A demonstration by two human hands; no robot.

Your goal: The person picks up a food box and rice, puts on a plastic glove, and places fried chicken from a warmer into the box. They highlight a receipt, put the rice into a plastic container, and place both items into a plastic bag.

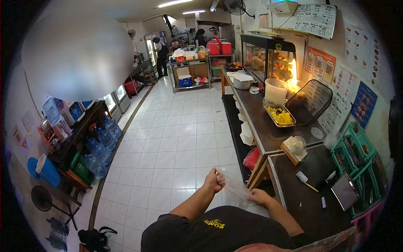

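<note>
A thin clear plastic bag (231, 185) is being held between both hands, low in the view and above the white tiled floor (168, 155). Its upper edge is being pinched by the left hand (214, 180), with the fingers closed on the film, while its lower part is being gripped by the right hand (259, 196), also closed on it. The bag is being stretched at a slant between the two hands; whether anything is inside it cannot be told, since the film is blurred and nearly see-through.

Just to the right of the right hand, a dark surface (302, 197) is being seen, on which a small brush or scraper with a yellow handle (305, 179) is lying, and beyond it, further right, a flat grey tablet-like device (345, 191) is resting beside green plastic crates (357, 155). Ahead of the hands and a little right, a wooden box holding a jar-like container (294, 148) is standing at the corner of a longer surface (260, 122). Further along it, a metal tray of yellow food (280, 115) is sitting next to a white bucket (276, 90) and a glass display case (268, 56). Well to the left of the left hand, blue water bottles (100, 149) are being stored on the floor under a side counter. Far ahead, a person in dark clothing (160, 56) is standing near a shelf.
</note>
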